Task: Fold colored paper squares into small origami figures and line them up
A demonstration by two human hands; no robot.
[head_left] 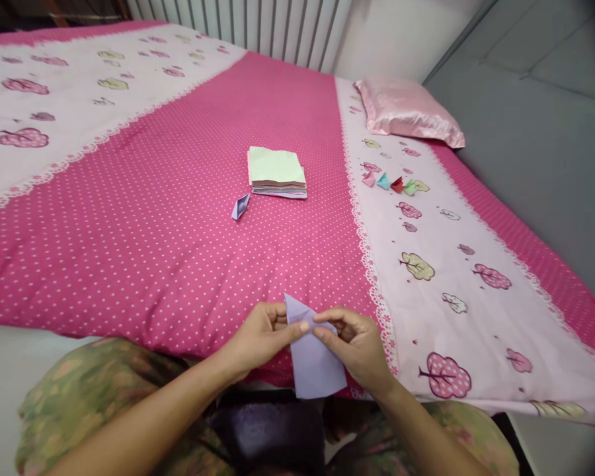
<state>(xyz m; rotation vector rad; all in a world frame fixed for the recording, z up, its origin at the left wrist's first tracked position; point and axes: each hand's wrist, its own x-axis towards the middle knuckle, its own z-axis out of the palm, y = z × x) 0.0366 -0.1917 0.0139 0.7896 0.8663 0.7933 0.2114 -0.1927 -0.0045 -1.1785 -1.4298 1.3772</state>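
The pink dotted bed [178,251] has a paper stack [276,166] and a shiny pillow [409,112]. The left hand [256,334] and right hand [361,347] pinch purple paper [318,367] by the bed's near edge. The grey side [530,106] may be a wall.

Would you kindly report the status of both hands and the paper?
Left hand and right hand: both pinching purple paper. Purple paper's lower part spread flat. Paper stack beyond, apart from both hands.

Pink bed cvr [178,178], ppr stack [276,166], purple folded ppr [240,207], 4 folded pcs [397,184], pillow [407,111]
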